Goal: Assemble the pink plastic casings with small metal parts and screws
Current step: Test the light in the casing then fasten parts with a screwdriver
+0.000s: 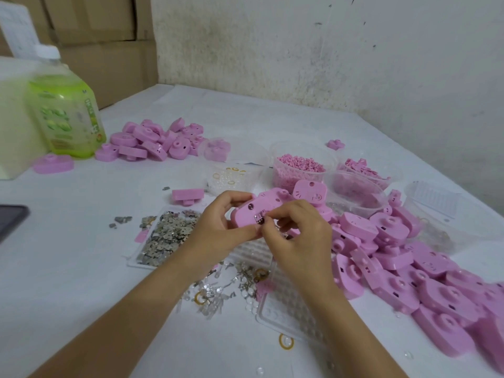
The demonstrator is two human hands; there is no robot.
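A green bottle (66,105) with a white cap stands at the bench's (81,268) far left corner, touching a pale white container (13,126). A dark flat device (11,219) lies at the left edge. Cardboard boxes (95,31) and a stained wall (327,50) rise behind.

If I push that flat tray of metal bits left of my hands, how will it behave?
The tray likely slides easily, being thin plastic on a smooth table cover. Its rim looks low, so the loose metal bits could spill. Lifted by one edge, it probably flexes.
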